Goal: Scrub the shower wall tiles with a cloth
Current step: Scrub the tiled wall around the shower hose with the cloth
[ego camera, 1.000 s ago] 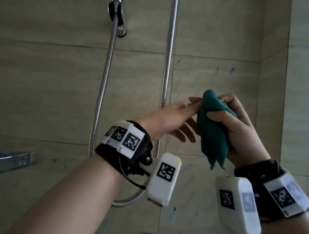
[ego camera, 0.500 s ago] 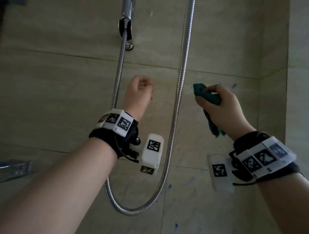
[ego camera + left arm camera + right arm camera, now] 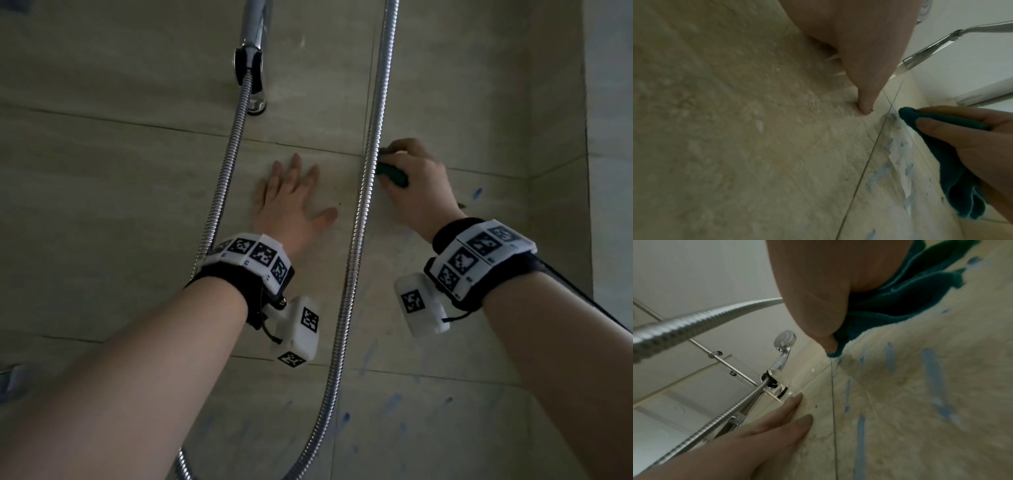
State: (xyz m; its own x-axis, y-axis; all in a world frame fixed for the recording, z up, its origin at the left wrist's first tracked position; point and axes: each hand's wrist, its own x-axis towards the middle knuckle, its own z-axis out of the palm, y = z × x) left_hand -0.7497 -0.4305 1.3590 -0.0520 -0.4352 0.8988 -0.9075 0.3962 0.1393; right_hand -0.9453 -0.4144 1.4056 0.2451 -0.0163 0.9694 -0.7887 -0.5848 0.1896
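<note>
While your left hand (image 3: 291, 195) lies flat with fingers spread on the wall tiles (image 3: 120, 192), your right hand (image 3: 416, 185) curls round the green cloth (image 3: 394, 173), pressing it against the tiles just beside the shower hose (image 3: 363, 205), among blue streaks (image 3: 933, 374).

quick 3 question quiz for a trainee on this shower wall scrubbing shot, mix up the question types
1. True or false: the left hand lies flat with straight fingers on the wall tiles.
2. Multiple choice: the green cloth is held by a) the left hand, b) the right hand, c) neither hand.
3. Fill in: the streaks on the tiles near the cloth are ____ in colour.

Key
1. True; it holds nothing.
2. b; the right hand grips the cloth against the tiles, just right of the shower hose.
3. Blue.
</note>
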